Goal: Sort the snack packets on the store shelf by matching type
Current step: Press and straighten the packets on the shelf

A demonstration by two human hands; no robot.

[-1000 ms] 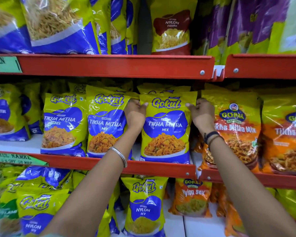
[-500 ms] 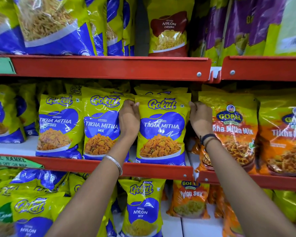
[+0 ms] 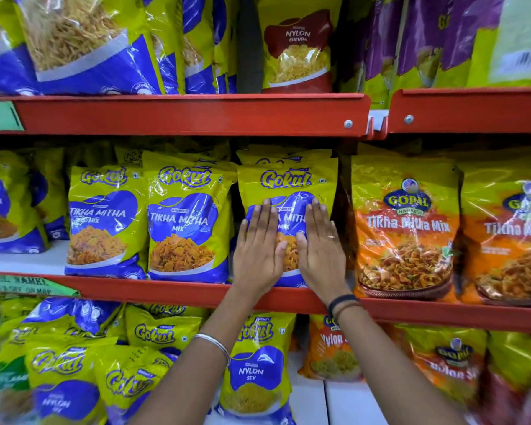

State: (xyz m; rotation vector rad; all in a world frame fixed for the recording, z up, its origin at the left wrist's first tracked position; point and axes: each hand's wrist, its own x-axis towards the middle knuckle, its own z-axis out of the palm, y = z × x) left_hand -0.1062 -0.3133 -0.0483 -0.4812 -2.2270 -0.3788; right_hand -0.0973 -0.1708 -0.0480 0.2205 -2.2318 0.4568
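Middle shelf: left hand [image 3: 258, 250] and right hand [image 3: 319, 243], both flat with fingers spread, palms pressed on glossy yellow-and-blue plastic packet [image 3: 287, 182] printed "Gokul", "Tikha Mitha Mix", standing upright on red metal shelf lip [image 3: 166, 291]. Left of the left hand: two matching Gokul Tikha Mitha packets [image 3: 184, 222]. Right of the right hand: orange-and-yellow plastic packet [image 3: 403, 228] labelled "Gopal Namkeen Tikha Mitha Mix"
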